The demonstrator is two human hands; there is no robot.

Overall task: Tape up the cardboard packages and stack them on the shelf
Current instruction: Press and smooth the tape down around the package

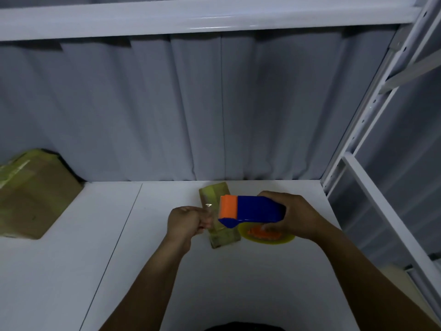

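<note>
1. White laminate shelf board (71, 271) fills the near ground, with a thin seam running up its left part. Both bare forearms reach out over it.
2. The left hand (183, 222) has its fingers curled and pinches the free end of a clear strip of tape (208, 206), which runs to the right towards the dispenser.
3. The right hand (293, 215) is wrapped round a blue plastic tape dispenser with an orange front flap (257, 209), held above the board. A yellowish roll of tape with an orange core (269, 240) sits under it. Whether the roll touches the board I cannot tell.
4. The small oblong cardboard package (224, 237) lies flat on the board below and between the hands, its long side pointing away from the person. It is already glossy with yellowish tape.
   - It looks light and fairly stiff.
   - The film probably makes it slick, so it may skate across the smooth board when tape is pulled over it.
   - Pressing down on its top would likely steady it.
   - For lifting, a grip across the two long edges seems safest.
5. Farther off at the left, a larger brown cardboard box banded with yellowish tape (35, 194) rests on the same board, well apart from the hands.
6. Behind hangs a grey pleated curtain (214, 103), with a white metal shelf beam (191, 17) overhead and a perforated white upright (372, 103) at the right.
</note>
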